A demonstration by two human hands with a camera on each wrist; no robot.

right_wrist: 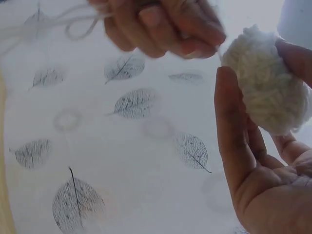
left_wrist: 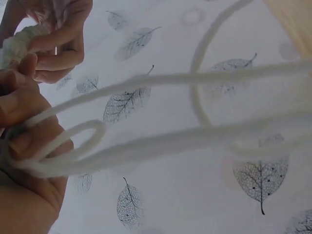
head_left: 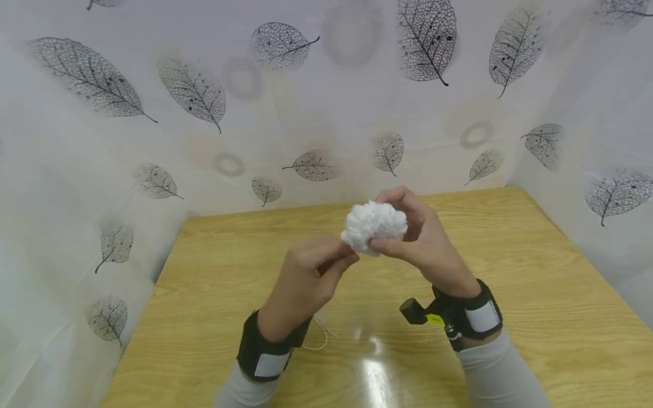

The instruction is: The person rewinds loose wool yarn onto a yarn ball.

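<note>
A white ball of yarn point(head_left: 376, 224) is held above the table by my right hand point(head_left: 428, 243), its thumb in front and fingers behind. In the right wrist view the ball of yarn point(right_wrist: 268, 80) looks rounded, with bunched strands. My left hand point(head_left: 313, 275) sits at the ball's left side and pinches a strand of yarn close to it. The left wrist view shows loose yarn point(left_wrist: 161, 141) looping through the left hand point(left_wrist: 29, 146) and trailing off to the right. In the right wrist view a short strand runs from the left hand's fingertips point(right_wrist: 214, 41) to the ball.
A wooden table point(head_left: 214, 272) lies beneath both hands. Part of the yarn tail point(head_left: 323, 337) shows beside the left wrist. A pale curtain point(head_left: 326, 102) with leaf prints hangs behind and on both sides. Black straps with cameras point(head_left: 466, 314) are on the wrists.
</note>
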